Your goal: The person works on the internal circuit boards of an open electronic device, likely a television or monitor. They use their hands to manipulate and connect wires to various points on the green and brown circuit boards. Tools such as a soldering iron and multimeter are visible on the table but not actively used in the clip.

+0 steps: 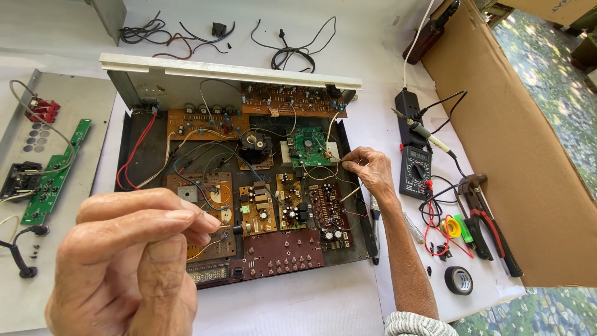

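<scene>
While the left hand (127,261) is raised close to the camera in the lower left of the view, its fingers (186,221) are pinched together around a thin wire (211,239) that runs off toward the brown board beneath it; the exact point of grip is partly hidden by the thumb. The right hand (370,169) reaches in from the lower right and rests at the right edge of the open chassis (134,155), its fingers closed on the end of a pale thin wire (333,163) just beside the green circuit board (309,148). Both wires lie inside the chassis, which sits on a white surface (298,305) with its pale front panel (230,71) tilted up at the far side. Inside are several brown circuit boards (292,202), a dark red button board (283,254) near the front edge, and red leads (134,152) along the left wall. To the right of the chassis lie a black multimeter (415,169) with a probe (429,135) across it, pliers with red grips (494,230), a roll of black tape (459,280) and a small coil of yellow wire (452,227). A loose green board (53,174) rests on a grey panel at the left. A cardboard sheet (516,137) stands along the right side.
</scene>
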